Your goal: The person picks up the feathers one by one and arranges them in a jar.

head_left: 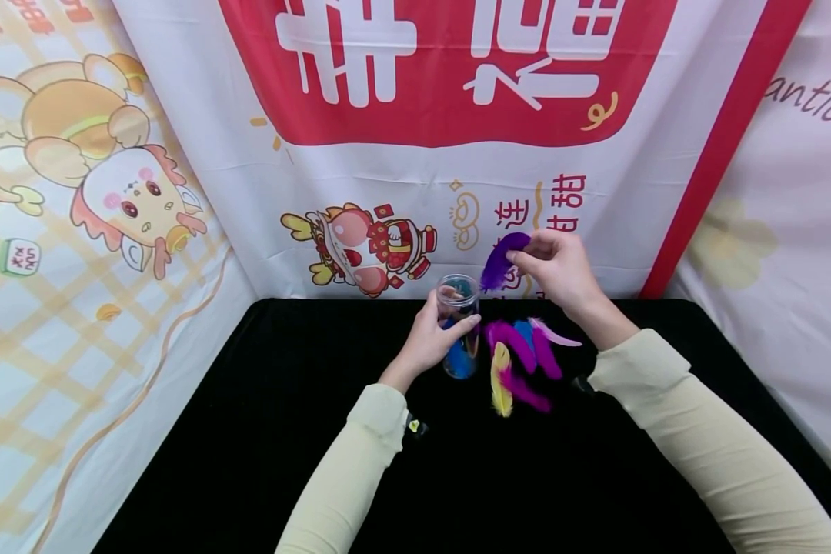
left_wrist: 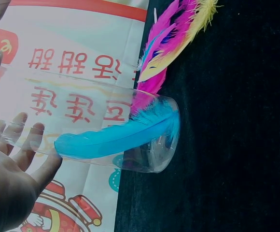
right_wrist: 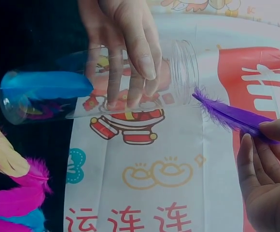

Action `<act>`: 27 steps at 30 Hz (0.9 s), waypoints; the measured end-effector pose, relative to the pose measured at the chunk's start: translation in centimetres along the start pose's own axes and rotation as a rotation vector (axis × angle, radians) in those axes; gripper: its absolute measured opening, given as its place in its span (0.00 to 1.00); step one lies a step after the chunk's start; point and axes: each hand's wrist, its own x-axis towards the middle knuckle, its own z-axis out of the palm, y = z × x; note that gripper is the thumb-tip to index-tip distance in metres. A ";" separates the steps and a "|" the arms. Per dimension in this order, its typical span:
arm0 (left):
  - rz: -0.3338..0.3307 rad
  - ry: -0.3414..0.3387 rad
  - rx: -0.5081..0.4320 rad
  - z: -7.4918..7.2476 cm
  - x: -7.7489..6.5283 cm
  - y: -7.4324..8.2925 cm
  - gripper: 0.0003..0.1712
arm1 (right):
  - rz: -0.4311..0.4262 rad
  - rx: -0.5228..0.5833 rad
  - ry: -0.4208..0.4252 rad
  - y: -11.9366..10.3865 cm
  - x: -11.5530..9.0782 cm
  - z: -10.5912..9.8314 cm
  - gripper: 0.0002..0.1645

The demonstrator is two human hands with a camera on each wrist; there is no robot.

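A clear, open-mouthed jar [head_left: 459, 338] stands at the far part of the black table, and my left hand [head_left: 431, 336] grips it round its upper part. Inside the jar lies a blue feather [left_wrist: 116, 137], low against the wall. My right hand [head_left: 559, 273] pinches a purple feather [head_left: 502, 260] between thumb and fingers. In the right wrist view that purple feather [right_wrist: 236, 116] has its quill end close to the jar's threaded mouth, outside it. Right of the jar, a loose pile holds magenta feathers [head_left: 512, 344], a yellow feather [head_left: 502, 381], a pale pink one [head_left: 555, 333] and some blue.
The black table [head_left: 305, 462] ends just behind the jar, against a white and red printed cloth backdrop [head_left: 388, 177]. Printed cloth walls [head_left: 201, 338] stand at left and right. Dark wrist devices [head_left: 415, 425] sit at the sleeve cuffs.
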 end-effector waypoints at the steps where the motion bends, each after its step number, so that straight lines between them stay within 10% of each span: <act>1: 0.001 0.000 0.001 0.0 0.0 0.0 0.35 | -0.004 0.004 0.001 0.0 0.0 0.0 0.11; 16: -0.021 -0.010 -0.017 0.1 0.1 0.4 0.34 | -0.033 0.025 0.023 -0.1 0.2 0.4 0.10; 23: -0.036 -0.047 0.016 -0.5 -1.1 3.5 0.33 | -0.041 0.036 0.038 -0.5 0.2 0.7 0.10; 27: -0.022 -0.023 0.010 -0.3 -0.7 1.8 0.34 | -0.035 0.042 0.034 -0.8 0.1 0.9 0.12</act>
